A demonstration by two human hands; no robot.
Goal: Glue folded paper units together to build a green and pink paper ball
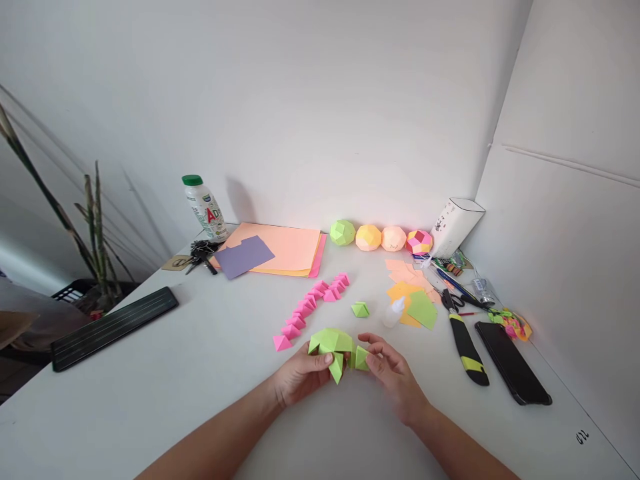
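My left hand (300, 375) grips a partly built green paper origami assembly (331, 344) just above the white table (165, 380). My right hand (390, 370) pinches a single green folded unit (361, 358) against the assembly's right side. One loose green unit (360, 309) lies a little beyond my hands. A curved row of several pink folded units (310, 305) runs from near my left hand toward the back.
Finished paper balls, green (343, 233), yellow (369, 238), peach (393, 239) and pink (419, 242), line the wall. Coloured paper sheets (280, 250), a bottle (205, 208), keys (200, 255), a black bar (113, 327), a glue bottle (393, 312), paper squares (415, 297), scissors (453, 300), a cutter (467, 350) and a phone (513, 363) surround them.
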